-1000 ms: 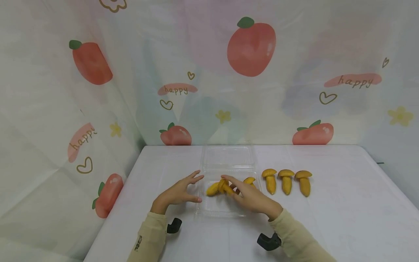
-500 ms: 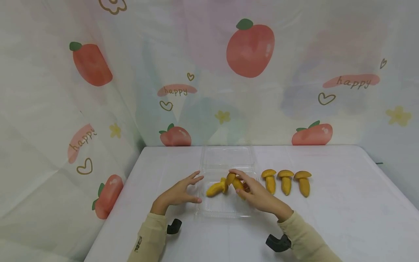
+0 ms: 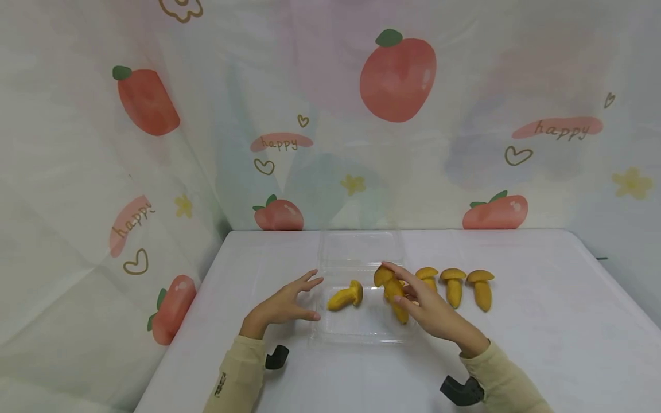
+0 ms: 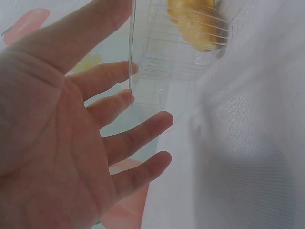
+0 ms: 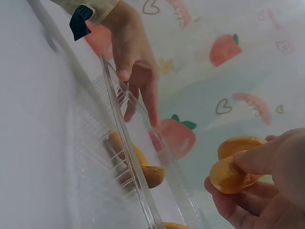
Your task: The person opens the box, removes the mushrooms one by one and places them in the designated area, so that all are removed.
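My right hand (image 3: pixel 434 310) pinches a yellow-brown toy-like mushroom (image 3: pixel 391 292) by its stem, cap up and slightly tilted, over the right side of a clear plastic clamshell box (image 3: pixel 351 331). In the right wrist view the held mushroom (image 5: pixel 229 175) is raised above the box's rim. One mushroom (image 3: pixel 343 297) lies on its side in the left part of the box. Another mushroom in the right part is mostly hidden behind the held one. My left hand (image 3: pixel 279 303), fingers spread and loosely bent, is at the box's left rim; the left wrist view shows its fingertips (image 4: pixel 126 95) right at the clear wall.
Three more mushrooms stand in a row right of the box, caps towards the back: one partly behind my right hand (image 3: pixel 427 274), a middle mushroom (image 3: pixel 453 287) and a right mushroom (image 3: pixel 481 291). The clear lid (image 3: pixel 360 246) lies folded back towards the fruit-printed backdrop (image 3: pixel 428 172).
My right hand has lifted the mushroom away from the one on the left of the box and carried it rightwards, turning its cap upward. The left hand has stayed in place.
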`<action>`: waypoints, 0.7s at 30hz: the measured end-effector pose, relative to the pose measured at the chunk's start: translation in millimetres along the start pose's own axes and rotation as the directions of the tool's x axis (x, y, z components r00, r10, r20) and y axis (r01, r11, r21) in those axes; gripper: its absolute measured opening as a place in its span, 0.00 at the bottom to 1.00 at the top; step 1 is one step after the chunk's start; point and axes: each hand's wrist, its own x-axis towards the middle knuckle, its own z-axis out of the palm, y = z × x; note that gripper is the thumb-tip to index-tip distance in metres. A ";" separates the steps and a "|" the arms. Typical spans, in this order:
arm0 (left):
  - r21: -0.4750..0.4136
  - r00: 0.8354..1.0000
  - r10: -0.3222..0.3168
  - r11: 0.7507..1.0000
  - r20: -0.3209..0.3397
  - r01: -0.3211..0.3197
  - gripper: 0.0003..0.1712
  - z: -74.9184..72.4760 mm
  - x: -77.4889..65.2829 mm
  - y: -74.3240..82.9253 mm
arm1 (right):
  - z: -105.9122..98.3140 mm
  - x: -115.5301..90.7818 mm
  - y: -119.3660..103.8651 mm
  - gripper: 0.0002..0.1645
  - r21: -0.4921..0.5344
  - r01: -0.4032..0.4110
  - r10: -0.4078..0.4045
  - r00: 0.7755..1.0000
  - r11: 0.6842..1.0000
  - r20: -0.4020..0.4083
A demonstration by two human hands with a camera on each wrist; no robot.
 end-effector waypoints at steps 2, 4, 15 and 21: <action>0.003 1.000 0.003 1.000 -0.001 -0.003 0.51 0.2 1.5 0.7 | -4.1 -2.6 1.0 0.35 -0.019 -0.002 0.001 1.000 1.000 -0.015; 0.004 1.000 0.010 1.000 0.001 -0.010 0.51 0.2 2.6 1.9 | -8.1 -5.5 2.4 0.35 -0.030 0.000 -0.001 1.000 1.000 -0.029; 0.022 1.000 -0.012 1.000 0.004 0.012 0.51 0.4 1.5 1.5 | -30.3 -25.9 5.0 0.36 -0.089 -0.011 0.002 0.995 0.996 -0.099; 0.022 1.000 -0.006 1.000 0.008 0.006 0.50 0.1 0.2 2.2 | -42.5 -30.7 10.5 0.37 -0.115 -0.001 -0.017 0.989 0.993 -0.150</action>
